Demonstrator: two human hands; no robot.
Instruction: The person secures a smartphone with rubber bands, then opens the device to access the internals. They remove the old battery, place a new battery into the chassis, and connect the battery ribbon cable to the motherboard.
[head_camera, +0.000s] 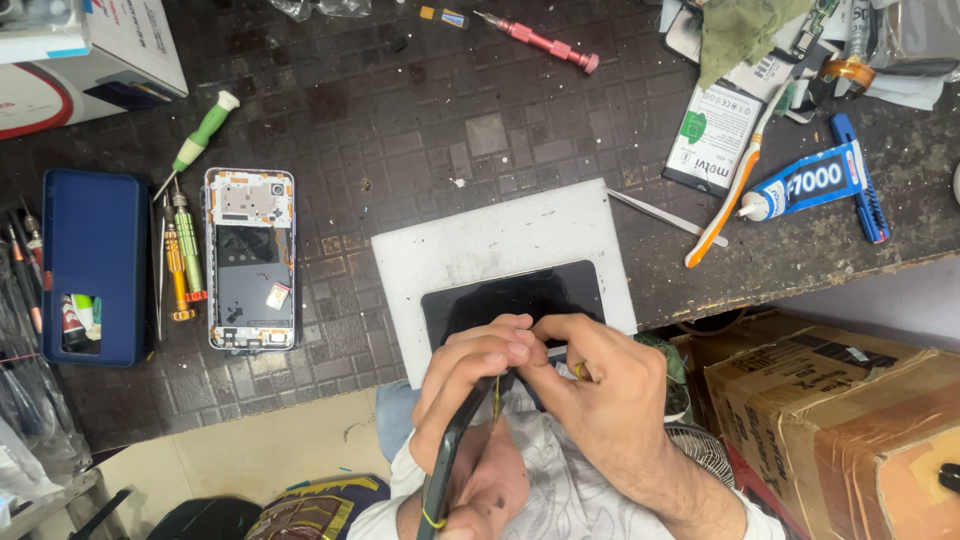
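Both hands were engaged on a dark phone screen (512, 300), tilted up off the white pad (490, 235) at the bench's near edge. The left hand (470, 375) was clamped round the screen's lower edge; the right hand (600, 385) pinched a thin yellow strip (496, 395) against it. The step appeared to be work on the edge adhesive. The opened phone frame (250, 260) lay well apart to the left. Any next move would call for a steady pull along the edge.

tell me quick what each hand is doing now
left hand: closed around the dark phone frame
right hand: fingers pinched on a thin yellow strip
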